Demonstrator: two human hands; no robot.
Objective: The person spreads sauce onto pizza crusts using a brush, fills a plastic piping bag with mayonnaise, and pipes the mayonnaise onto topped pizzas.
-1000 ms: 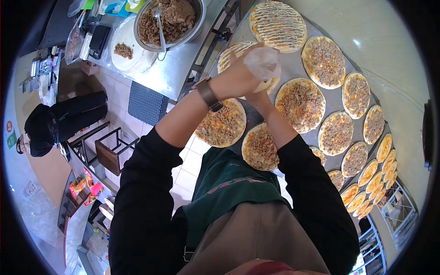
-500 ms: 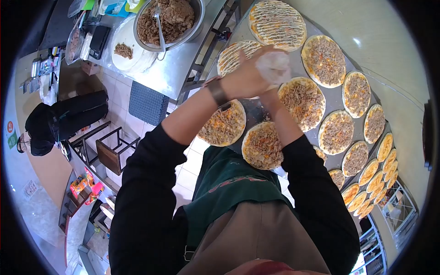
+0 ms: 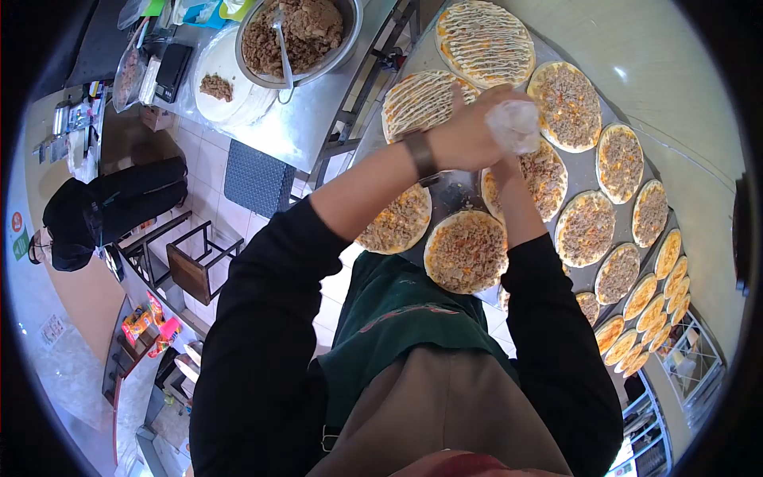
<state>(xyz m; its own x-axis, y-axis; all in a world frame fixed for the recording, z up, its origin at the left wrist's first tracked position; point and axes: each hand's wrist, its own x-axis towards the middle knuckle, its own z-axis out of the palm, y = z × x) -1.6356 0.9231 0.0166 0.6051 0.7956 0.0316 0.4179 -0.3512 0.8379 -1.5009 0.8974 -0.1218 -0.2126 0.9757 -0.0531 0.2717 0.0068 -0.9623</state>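
Left hand (image 3: 475,133) is clutching a translucent, crumpled plastic bag (image 3: 513,126) over a round, meat-topped flatbread (image 3: 547,187) — right hand (image 3: 503,167) partly hidden, grip unclear.

And here's the grey table (image 3: 458,196), well filled — two pizzas striped with white sauce (image 3: 485,44) up at the far end, mince-topped pizzas (image 3: 585,229) ranged along the middle and near edge, and a tight cluster of golden pizzas (image 3: 640,296) over on the right! Across the gap, the steel table (image 3: 306,131) carries a big metal bowl (image 3: 350,32), pale round sheets (image 3: 238,111) right beside it with a clump of mince (image 3: 215,87) on top, and a black box (image 3: 172,71) further left. Down below, a wooden-seated stool (image 3: 189,270) stands on the tiled floor (image 3: 330,310).
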